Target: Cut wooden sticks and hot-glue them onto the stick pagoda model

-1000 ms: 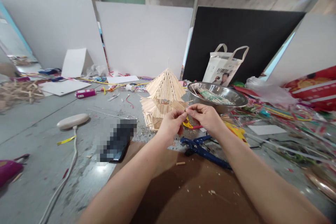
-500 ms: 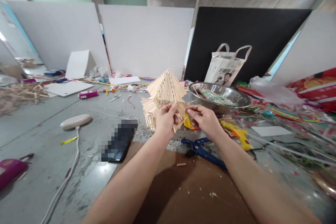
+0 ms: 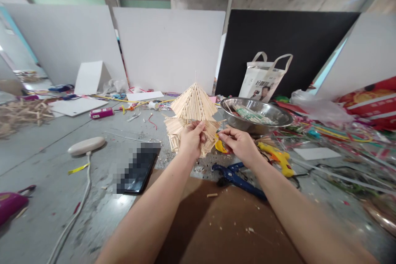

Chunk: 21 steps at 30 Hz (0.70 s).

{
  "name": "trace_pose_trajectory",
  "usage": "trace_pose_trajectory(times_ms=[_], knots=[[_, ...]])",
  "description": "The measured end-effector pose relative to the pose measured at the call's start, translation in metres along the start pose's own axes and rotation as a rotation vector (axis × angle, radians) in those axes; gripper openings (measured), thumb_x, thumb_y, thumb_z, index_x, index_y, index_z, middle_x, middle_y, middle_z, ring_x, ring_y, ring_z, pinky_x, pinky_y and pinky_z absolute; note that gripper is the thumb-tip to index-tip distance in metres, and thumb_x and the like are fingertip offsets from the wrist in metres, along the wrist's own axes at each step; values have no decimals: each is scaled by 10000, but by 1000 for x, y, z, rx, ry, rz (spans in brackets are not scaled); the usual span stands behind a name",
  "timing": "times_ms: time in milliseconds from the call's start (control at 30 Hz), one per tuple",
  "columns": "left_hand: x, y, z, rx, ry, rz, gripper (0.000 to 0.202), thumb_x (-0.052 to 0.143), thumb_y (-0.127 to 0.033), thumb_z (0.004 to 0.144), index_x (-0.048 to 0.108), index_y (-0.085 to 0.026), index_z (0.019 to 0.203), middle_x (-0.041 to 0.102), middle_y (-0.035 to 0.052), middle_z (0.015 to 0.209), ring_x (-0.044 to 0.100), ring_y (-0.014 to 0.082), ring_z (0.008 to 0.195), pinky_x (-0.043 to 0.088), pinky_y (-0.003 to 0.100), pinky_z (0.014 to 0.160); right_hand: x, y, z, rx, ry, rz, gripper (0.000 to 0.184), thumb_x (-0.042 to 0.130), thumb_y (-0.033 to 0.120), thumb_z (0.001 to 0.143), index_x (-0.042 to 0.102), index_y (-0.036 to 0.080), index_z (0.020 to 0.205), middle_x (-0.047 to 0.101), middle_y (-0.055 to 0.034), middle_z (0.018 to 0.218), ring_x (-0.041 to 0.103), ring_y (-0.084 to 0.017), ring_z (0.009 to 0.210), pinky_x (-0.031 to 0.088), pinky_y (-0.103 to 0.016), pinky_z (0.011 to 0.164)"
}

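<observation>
A model pavilion point(image 3: 193, 105) built of thin wooden sticks stands upright in the middle, with a pointed roof above a wider lower tier. My left hand point(image 3: 192, 137) is closed in front of its lower tier and hides part of it. What its fingers pinch, if anything, cannot be made out. To the right of the model, my right hand point(image 3: 237, 142) has thumb and fingers pressed together on something too small to name. Just below that hand lie blue-handled cutters point(image 3: 236, 178), and a yellow object point(image 3: 220, 145) sits by its fingertips.
A phone point(image 3: 140, 169) lies left of my forearms, near a white corded device point(image 3: 86, 146). On the right are a yellow glue gun point(image 3: 280, 159), a metal basin point(image 3: 227, 117) holding green-and-white packets, and tangled scraps. Brown board point(image 3: 222, 231) lies beneath my arms.
The view has shifted slightly, so the scene sits a little farther left. My right fingertips are slightly lower and farther from the left hand; both hands stay closed.
</observation>
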<state>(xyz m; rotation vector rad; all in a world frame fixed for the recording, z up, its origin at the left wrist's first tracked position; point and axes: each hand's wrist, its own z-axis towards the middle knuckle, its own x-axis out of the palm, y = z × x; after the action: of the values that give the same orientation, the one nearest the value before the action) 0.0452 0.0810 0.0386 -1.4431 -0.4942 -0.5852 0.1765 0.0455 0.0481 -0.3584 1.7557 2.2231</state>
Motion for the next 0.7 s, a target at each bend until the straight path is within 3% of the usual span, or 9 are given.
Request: trace_pose_trajectory(times_ms=[467, 700], knots=[[0, -3, 3, 28, -32, 116, 296, 641, -327, 567, 408, -151, 614, 459, -82, 504, 352, -3, 295, 241, 150, 322, -1, 4, -1, -26, 13, -55, 287, 521, 415, 681, 564, 139, 747, 420, 58, 408, 358, -57, 364, 311, -200, 381], [-1, -5, 2, 38, 7, 108, 222, 615, -255, 602, 422, -146, 586, 459, -72, 488, 350, 6, 279, 237, 160, 309, -3, 1, -1, -25, 9, -76, 284, 529, 421, 673, 564, 148, 744, 444, 50, 444, 386, -67, 378, 322, -211, 403]])
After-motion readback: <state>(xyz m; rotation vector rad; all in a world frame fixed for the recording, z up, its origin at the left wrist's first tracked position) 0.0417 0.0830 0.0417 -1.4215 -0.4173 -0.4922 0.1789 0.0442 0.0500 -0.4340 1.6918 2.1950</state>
